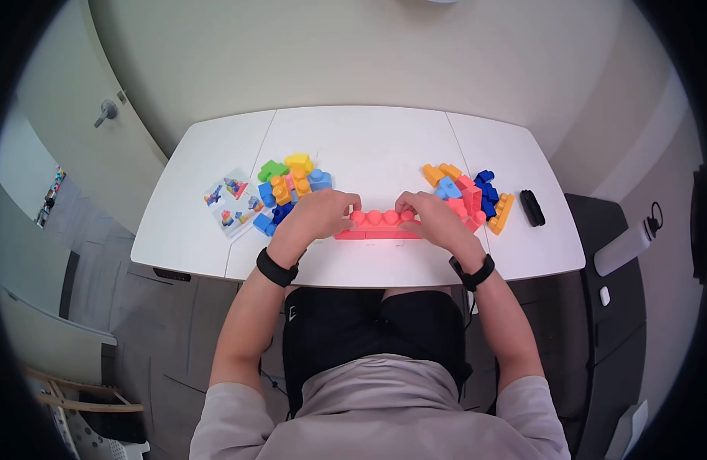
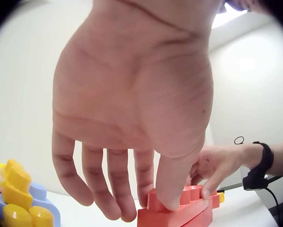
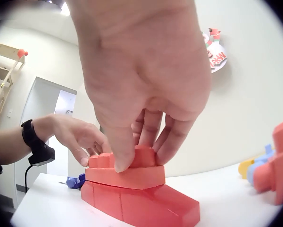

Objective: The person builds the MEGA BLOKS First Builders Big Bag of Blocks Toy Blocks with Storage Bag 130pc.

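A long red toy brick with round studs lies across a lower row of red bricks near the table's front middle. At its left end, my left hand pinches it between thumb and forefinger, the other fingers hanging straighter behind. My right hand pinches the right end, its thumb on the near side and the fingers behind the studs. In the right wrist view the upper brick sits at a slight angle to the row below, which reaches out past it towards the camera.
Left of the hands are a pile of mixed bricks, a yellow brick among them, and a picture sheet. On the right lie orange, red and dark blue bricks, then a black case. A bottle stands beyond the table's right edge.
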A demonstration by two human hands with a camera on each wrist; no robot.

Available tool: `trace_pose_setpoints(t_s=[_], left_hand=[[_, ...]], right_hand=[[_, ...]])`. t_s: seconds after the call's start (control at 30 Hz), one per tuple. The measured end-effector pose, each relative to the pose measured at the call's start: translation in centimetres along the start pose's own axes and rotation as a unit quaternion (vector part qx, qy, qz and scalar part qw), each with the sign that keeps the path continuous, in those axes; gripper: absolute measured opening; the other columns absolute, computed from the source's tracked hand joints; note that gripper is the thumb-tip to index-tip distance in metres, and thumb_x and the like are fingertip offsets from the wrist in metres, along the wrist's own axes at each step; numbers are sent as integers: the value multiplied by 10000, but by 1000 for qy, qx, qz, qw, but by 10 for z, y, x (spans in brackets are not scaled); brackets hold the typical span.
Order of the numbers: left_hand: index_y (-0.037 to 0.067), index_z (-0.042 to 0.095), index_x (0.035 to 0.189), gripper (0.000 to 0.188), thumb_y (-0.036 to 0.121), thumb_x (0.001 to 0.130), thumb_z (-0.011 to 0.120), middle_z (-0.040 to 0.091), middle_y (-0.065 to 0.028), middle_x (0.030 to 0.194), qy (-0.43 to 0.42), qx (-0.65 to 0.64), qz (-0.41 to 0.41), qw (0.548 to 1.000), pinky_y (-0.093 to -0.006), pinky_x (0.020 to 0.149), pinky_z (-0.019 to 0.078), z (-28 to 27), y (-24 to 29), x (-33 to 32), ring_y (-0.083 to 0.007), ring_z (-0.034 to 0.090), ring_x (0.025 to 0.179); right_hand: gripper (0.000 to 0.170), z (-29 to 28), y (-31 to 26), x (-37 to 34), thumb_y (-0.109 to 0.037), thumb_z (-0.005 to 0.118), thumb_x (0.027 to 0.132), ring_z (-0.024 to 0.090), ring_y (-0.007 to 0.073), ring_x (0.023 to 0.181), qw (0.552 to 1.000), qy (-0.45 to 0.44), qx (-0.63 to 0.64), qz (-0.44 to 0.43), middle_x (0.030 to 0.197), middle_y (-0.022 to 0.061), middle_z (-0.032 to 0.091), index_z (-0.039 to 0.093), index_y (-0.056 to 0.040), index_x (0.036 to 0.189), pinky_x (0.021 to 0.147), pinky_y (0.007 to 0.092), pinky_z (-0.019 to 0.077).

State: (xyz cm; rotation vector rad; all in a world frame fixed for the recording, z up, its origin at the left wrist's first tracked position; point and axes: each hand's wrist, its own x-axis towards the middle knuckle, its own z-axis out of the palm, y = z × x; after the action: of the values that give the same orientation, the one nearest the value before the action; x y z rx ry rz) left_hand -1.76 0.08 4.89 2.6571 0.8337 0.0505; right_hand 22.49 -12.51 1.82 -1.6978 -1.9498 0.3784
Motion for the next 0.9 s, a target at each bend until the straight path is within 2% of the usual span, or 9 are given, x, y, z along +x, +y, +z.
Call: trace_pose_setpoints(t_s=[0.13,0.2,0.27,0.4,0.5,0.57,0.6,0.7,0.9], left_hand=[[117,702,1210,324,204,901,741,765,-103,1079,-1,36,9,999,-425,853,570,1,-2,1,-314,730,1012],[120,666,1272,390,208,897,726,767,-118,1110,-2,34,11,999,-446,888,577,5,-10,-1,-324,726,1054],[114,645,1303,409,218,918,735,753,-116,1128,-9,29,-3,1000,-429,900,564,-1,-16,-5,-317,718,1061],[102,629,1328,409,218,950,731,733,-109,1141,4,13,-16,1000,-398,915,548,-11,-30,-7,-311,705,1067],[97,611,1340,432,249,951,722,751,-135,1146,30,19,-21,999,-438,916,565,-25,-31,-14,-334,716,1083],[84,607,1342,436,249,955,721,750,-138,1145,47,-4,-43,998,-437,911,564,-39,-23,-22,-337,715,1081],[71,603,1345,440,248,959,719,749,-141,1145,63,-25,-63,996,-435,906,562,-42,-21,-24,-340,714,1079],[53,600,1339,444,251,961,720,750,-143,1139,65,-20,-68,995,-433,897,561,-43,-22,-25,-346,715,1072],[59,612,1329,440,254,952,729,744,-147,1146,45,12,-20,999,-439,916,561,-28,-17,-18,-350,706,1088]], right_hand=[[331,-5,-2,-8,-62,812,851,696,279,988,999,24,-8,-20,1054,110,707,637,-51,1131,867,379,569],[328,-16,12,-10,-75,772,865,661,321,1029,990,83,17,-112,1109,121,682,611,-65,1151,877,393,545],[319,-51,15,-16,-103,791,856,639,317,1005,995,96,19,-22,1054,130,676,597,-52,1104,869,389,536],[356,-106,82,-41,-122,823,815,670,340,962,976,100,-94,169,1015,149,696,605,-25,1079,854,407,545],[424,-116,135,-70,-159,866,783,695,339,986,952,121,-153,238,1047,154,714,622,-22,1101,868,395,558],[554,-119,155,-78,-185,933,722,674,267,921,926,32,-164,337,1062,120,680,616,-26,1147,856,366,570],[760,-119,161,-81,-241,999,620,677,284,932,918,15,-95,384,1146,143,670,609,-24,1236,891,364,572],[897,-113,151,-77,-262,1021,540,666,322,1049,911,-8,-72,406,1225,171,644,591,-42,1296,964,378,563],[982,-93,176,-76,-240,1020,462,577,351,1250,919,24,-145,365,1356,180,550,562,-86,1316,1067,410,530]])
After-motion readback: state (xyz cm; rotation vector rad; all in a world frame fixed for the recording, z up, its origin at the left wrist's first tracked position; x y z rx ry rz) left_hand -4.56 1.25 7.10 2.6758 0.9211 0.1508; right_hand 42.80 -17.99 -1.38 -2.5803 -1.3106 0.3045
